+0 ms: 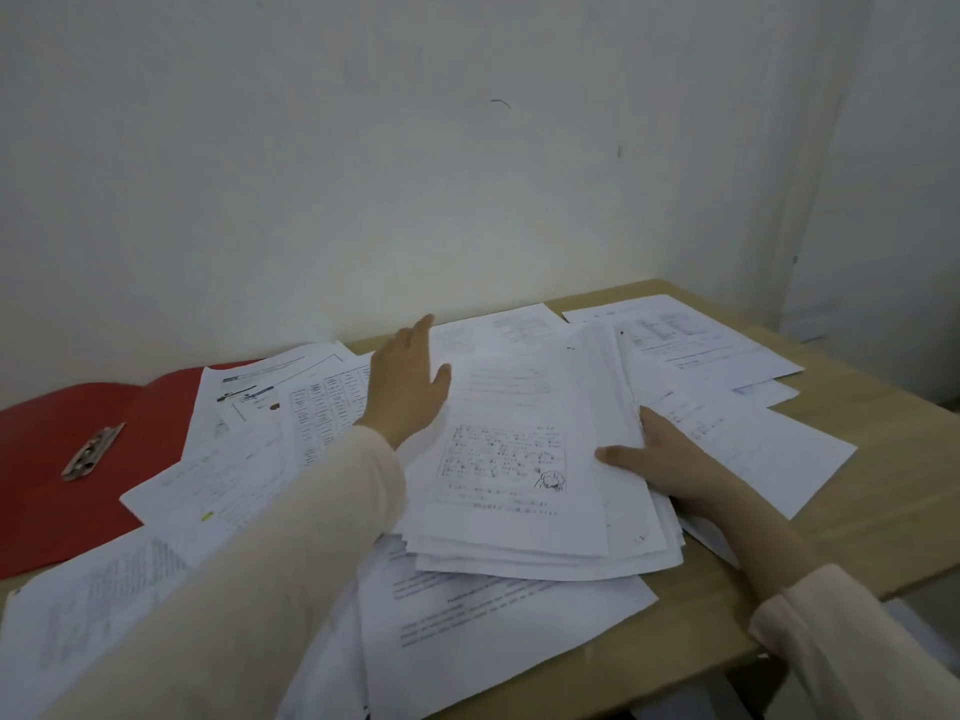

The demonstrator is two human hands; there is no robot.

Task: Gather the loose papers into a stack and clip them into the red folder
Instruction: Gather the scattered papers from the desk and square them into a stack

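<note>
Stack [524, 459] — long axis toward wall

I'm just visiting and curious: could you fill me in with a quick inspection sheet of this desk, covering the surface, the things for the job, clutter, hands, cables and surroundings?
Surface: wooden table, mostly covered in paper.
Job's things: red folder lies open at the left, its metal clip bare; a partial stack of papers sits in the middle; loose sheets lie scattered around it, some overlapping the folder.
Clutter: nothing seen beyond the papers.
Hands: left hand open, fingers straight, reaching over the sheets; right hand grips the stack's right edge, thumb on top.
Cables: nothing seen.
Surroundings: plain pale wall behind the table, meeting a second wall at the right.
</note>
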